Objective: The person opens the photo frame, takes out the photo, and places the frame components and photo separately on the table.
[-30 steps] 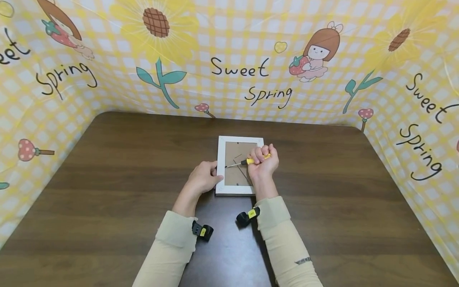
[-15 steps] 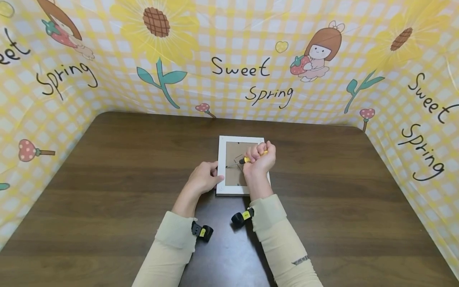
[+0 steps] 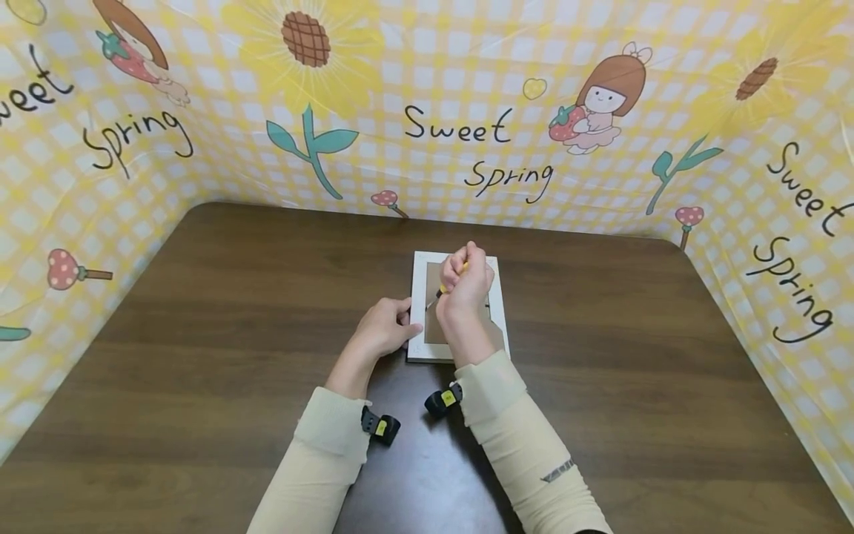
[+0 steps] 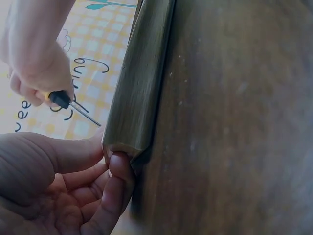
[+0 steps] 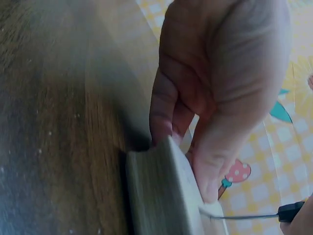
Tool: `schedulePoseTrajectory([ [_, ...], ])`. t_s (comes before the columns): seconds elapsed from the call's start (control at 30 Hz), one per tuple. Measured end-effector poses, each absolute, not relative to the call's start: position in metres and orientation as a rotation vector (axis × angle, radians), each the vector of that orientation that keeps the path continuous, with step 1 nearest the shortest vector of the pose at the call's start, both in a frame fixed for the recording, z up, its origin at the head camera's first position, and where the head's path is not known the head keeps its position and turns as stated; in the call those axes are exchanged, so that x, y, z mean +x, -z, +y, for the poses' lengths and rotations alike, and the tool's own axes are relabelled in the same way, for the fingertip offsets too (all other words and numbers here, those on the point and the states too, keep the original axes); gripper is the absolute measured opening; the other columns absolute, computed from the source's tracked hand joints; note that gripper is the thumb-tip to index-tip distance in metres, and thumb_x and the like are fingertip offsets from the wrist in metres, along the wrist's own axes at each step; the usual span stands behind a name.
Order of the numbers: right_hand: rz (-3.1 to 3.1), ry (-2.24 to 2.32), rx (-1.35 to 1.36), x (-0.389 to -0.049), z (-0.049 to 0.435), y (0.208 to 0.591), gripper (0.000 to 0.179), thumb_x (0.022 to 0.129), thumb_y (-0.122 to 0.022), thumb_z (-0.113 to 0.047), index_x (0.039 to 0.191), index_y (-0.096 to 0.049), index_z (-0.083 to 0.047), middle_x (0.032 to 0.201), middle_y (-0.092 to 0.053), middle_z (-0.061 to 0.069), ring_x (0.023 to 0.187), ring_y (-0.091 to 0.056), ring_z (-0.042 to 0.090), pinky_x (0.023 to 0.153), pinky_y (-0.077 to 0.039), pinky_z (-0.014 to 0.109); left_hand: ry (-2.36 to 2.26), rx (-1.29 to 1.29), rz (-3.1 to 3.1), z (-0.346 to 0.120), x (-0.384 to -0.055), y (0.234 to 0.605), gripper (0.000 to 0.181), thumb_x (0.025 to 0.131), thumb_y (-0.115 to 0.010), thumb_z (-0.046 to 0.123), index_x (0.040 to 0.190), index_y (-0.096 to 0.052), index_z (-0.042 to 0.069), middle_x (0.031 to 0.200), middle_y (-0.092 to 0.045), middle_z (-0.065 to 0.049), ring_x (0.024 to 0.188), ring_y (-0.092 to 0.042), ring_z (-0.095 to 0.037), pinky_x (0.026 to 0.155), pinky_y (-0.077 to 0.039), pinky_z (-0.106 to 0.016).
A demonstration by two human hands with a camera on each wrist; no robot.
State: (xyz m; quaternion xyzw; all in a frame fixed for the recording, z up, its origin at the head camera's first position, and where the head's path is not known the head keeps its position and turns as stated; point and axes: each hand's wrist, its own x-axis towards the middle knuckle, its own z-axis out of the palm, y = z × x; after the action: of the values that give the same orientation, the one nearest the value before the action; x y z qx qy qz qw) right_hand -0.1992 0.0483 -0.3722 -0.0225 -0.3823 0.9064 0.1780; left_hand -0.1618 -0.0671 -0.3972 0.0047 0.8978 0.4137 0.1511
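A white picture frame (image 3: 418, 285) lies back side up on the table, with a brown backing board (image 3: 437, 331) inside it. My left hand (image 3: 382, 328) pinches the frame's left side, thumb on top and fingertips under the edge in the left wrist view. My right hand (image 3: 465, 297) grips a screwdriver with a yellow and black handle (image 4: 59, 99), its fist covering much of the backing. The thin metal shaft (image 5: 249, 216) slants down to the frame's inner left edge, close to my left thumb (image 5: 208, 181). A small dark tab (image 3: 488, 305) shows at the inner right edge.
The dark brown wooden table (image 3: 233, 319) extends around the frame on all sides. Behind it and at both sides hangs a yellow checked cloth (image 3: 454, 52) with printed flowers and figures. Black wrist cameras (image 3: 382, 426) sit at both sleeve cuffs.
My right hand has moved left and away from me over the frame, and the screwdriver now stands steeper. My left hand keeps its hold. The head view has shifted slightly.
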Motion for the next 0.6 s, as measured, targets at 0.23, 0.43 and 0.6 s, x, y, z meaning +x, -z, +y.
schedulePoseTrajectory([
  [0.23,-1.197,-2.541,-0.015,-0.195,0.035,0.367,0.049,0.099,-0.035,-0.011,0.05,-0.035,-0.017,0.043,-0.031,-0.009,0.039,-0.023,0.002,0.042,-0.014,0.018,-1.214,0.041,2.579,-0.069,-0.16,0.396,0.053,0.092,-0.069,0.014,0.142,-0.054,0.009,0.068,-0.052,-0.002,0.057,-0.046,-0.013,0.055,-0.034,-0.023],
  [0.43,-1.33,-2.51,0.006,-0.194,0.028,0.363,0.049,0.099,-0.038,-0.013,0.05,-0.036,-0.017,0.046,-0.031,-0.009,0.041,-0.024,0.003,0.044,-0.015,0.018,-1.179,0.06,2.603,-0.068,-0.161,0.396,0.044,0.093,-0.069,0.015,0.135,-0.06,0.006,0.066,-0.053,-0.003,0.057,-0.045,-0.015,0.056,-0.033,-0.025],
  [0.6,-1.346,-2.534,-0.006,-0.196,0.026,0.363,0.049,0.099,-0.037,-0.014,0.05,-0.036,-0.016,0.046,-0.03,-0.008,0.04,-0.023,0.004,0.043,-0.015,0.019,-1.168,0.037,2.602,-0.069,-0.161,0.396,0.047,0.092,-0.069,0.015,0.137,-0.058,0.006,0.066,-0.054,-0.003,0.056,-0.046,-0.014,0.056,-0.033,-0.025],
])
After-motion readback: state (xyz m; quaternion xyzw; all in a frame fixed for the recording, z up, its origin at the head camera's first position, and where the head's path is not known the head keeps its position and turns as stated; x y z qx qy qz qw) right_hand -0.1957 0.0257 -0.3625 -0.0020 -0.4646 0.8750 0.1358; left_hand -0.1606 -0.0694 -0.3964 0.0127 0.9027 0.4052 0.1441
